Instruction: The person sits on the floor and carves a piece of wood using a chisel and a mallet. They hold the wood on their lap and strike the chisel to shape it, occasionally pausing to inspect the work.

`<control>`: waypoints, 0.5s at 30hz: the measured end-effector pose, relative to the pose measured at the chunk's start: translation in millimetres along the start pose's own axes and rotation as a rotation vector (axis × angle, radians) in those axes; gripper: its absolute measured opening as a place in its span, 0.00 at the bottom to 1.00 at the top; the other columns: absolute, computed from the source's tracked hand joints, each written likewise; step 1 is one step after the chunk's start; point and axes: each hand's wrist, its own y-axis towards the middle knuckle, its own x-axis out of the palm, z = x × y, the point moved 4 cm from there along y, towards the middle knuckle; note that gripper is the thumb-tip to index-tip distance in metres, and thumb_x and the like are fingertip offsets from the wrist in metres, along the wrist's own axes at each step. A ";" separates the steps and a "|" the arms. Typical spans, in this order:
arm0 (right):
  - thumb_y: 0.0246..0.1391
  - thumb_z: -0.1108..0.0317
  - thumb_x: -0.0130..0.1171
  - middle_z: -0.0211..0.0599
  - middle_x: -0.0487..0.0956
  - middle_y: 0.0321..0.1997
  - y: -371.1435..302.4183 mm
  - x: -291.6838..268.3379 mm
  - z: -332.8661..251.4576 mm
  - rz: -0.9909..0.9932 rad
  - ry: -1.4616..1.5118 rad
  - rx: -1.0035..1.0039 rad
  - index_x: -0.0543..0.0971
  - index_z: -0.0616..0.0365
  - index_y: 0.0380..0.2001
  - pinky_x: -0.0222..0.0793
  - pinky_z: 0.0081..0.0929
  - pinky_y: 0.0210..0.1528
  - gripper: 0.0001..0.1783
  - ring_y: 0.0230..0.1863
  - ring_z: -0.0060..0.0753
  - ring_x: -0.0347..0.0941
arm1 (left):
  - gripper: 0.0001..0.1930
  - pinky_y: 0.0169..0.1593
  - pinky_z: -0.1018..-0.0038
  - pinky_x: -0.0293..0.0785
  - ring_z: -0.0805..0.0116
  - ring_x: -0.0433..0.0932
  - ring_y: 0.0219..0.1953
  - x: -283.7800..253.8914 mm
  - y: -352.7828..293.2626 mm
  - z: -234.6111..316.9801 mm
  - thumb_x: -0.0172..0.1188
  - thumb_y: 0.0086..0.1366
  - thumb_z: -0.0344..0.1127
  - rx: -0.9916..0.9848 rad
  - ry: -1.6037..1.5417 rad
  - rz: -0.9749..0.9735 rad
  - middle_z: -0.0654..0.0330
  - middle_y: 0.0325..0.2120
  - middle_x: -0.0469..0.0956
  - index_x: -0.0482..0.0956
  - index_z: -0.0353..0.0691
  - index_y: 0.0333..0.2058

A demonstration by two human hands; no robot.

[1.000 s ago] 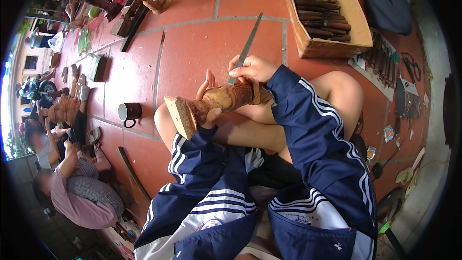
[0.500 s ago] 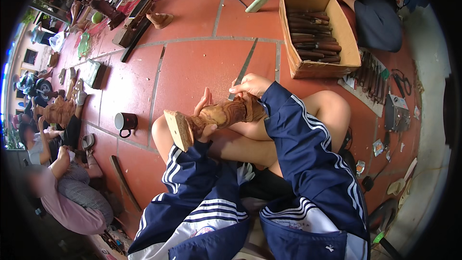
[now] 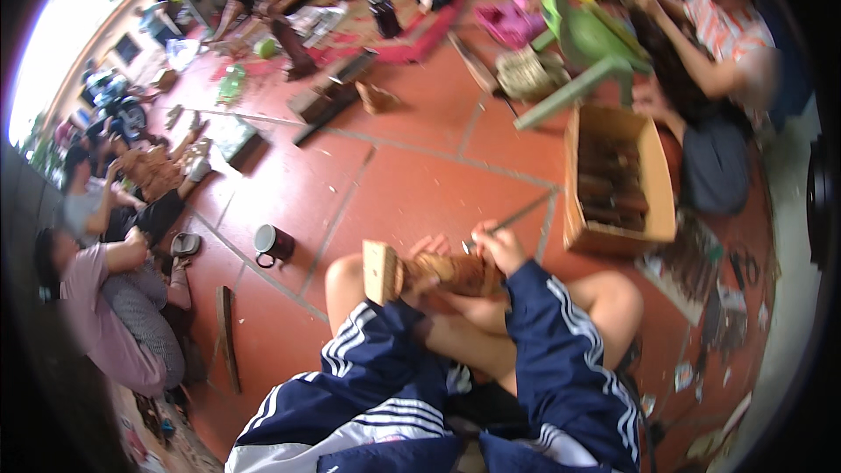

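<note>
A brown, strongly grained wood carving [image 3: 455,272] lies across my lap, its pale square base [image 3: 379,271] toward the left. My left hand [image 3: 424,250] is wrapped around the carving near this base, its fingers showing on the far side. In my right hand [image 3: 499,248] is a thin grey metal blade [image 3: 469,246], pinched between the fingers. The blade's tip is at the carving's far upper side; motion blur hides whether it touches. The carving's right end lies close to my right sleeve and is partly hidden.
A cardboard box [image 3: 663,210] of dark-handled tools stands to the right, beside a seated person [image 3: 714,158]. A green plastic chair [image 3: 569,44] is beyond. At left are a dark mug [image 3: 274,245], a wooden stick [image 3: 228,339] and other seated people. Red tiles cover the floor.
The whole view has swung, showing more of the far side; the box, mug and my hands appear shifted right and lower. My hands keep hold of the carving and blade.
</note>
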 end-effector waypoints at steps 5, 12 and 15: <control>0.46 0.68 0.55 0.27 0.70 0.19 -6.5 4.8 10.8 0.200 -0.108 0.026 0.72 0.59 0.22 0.61 0.15 0.23 0.06 0.20 0.16 0.65 | 0.34 0.58 0.64 0.56 0.57 0.57 0.57 0.3 -0.8 23.6 0.60 0.49 0.25 -0.032 0.158 -0.047 0.48 0.54 0.57 0.54 0.35 0.54; 0.49 0.65 0.52 0.29 0.73 0.20 -11.3 -13.3 17.7 0.319 -0.053 0.017 0.73 0.64 0.32 0.64 0.19 0.29 0.12 0.24 0.21 0.68 | 0.27 0.54 0.69 0.63 0.61 0.63 0.52 6.9 -4.1 21.2 0.57 0.53 0.26 -0.082 0.194 0.086 0.50 0.50 0.64 0.59 0.37 0.52; 0.50 0.64 0.52 0.30 0.74 0.20 -14.5 5.0 10.9 0.181 -0.123 -0.055 0.73 0.63 0.33 0.65 0.18 0.30 0.12 0.25 0.19 0.70 | 0.24 0.52 0.70 0.65 0.62 0.66 0.50 15.4 -5.4 27.6 0.56 0.54 0.26 -0.107 0.212 0.215 0.51 0.49 0.66 0.60 0.37 0.50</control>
